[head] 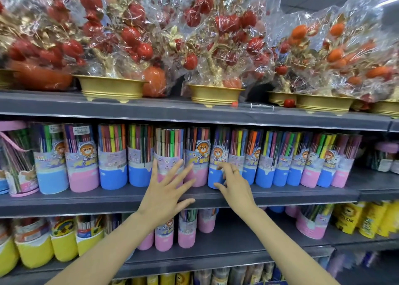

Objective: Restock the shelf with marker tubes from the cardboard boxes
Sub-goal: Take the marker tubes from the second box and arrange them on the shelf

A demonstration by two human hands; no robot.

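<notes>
A row of clear marker tubes with pink or blue bases stands along the middle shelf (280, 195). My left hand (166, 189) is spread flat, its fingers straight, against the front of a pink-based tube (169, 146). My right hand (234, 183) curls its fingers and thumb round the lower part of a blue-based tube (217, 155) just to the right. Between the two hands stands another pink-based tube (197, 153). No cardboard box is in view.
The top shelf carries wrapped gold-potted trees with red and orange fruit (216, 47). The lower shelf holds yellow-based tubes (34, 248) at left, pink-based tubes (186, 230) in the middle and yellow packs (371, 220) at right. A pink-lidded jar (386, 155) sits at far right.
</notes>
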